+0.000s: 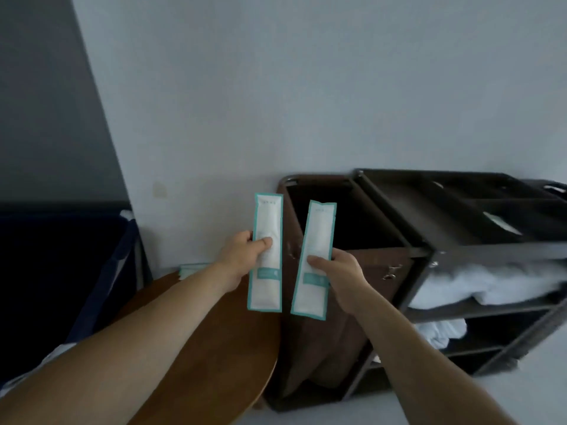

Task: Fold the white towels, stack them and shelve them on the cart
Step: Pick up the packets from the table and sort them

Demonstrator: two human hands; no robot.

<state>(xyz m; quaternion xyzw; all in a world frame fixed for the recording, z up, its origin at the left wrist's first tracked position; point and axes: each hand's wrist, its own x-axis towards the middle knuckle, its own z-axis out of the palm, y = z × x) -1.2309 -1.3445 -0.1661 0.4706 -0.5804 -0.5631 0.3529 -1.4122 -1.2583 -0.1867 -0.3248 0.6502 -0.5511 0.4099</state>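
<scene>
Two bare forearms are showing above a round, smooth brown wooden desk [214,348]. The left hand [242,259] is pinching a long, flat, glossy white packet with a teal border [270,216], its thumb curled across the front and its fingers behind. The right hand [340,277] is gripping a second teal-bordered white packet [319,228] the same way. Both packets are standing nearly upright, side by side and apart, with the right one tilting slightly. A small pile of teal-edged packets [191,266] is lying at the far edge of the desk; their number is unclear.

Beyond the hands, a dark metal cart [429,253] is standing against the pale wall. A brown fabric bag [337,332] is hanging open on its near end, its inside too dark to read. The cart's top tray is divided into compartments, and one is holding a pale flat packet [503,225]. Towels are sitting on two shelves: a soft, rumpled heap of white towels [491,283] is filling the upper shelf, and a smaller bundle of white towels [441,329] is lying on the lower one. A dark blue fabric hamper [107,271] is standing at the left.
</scene>
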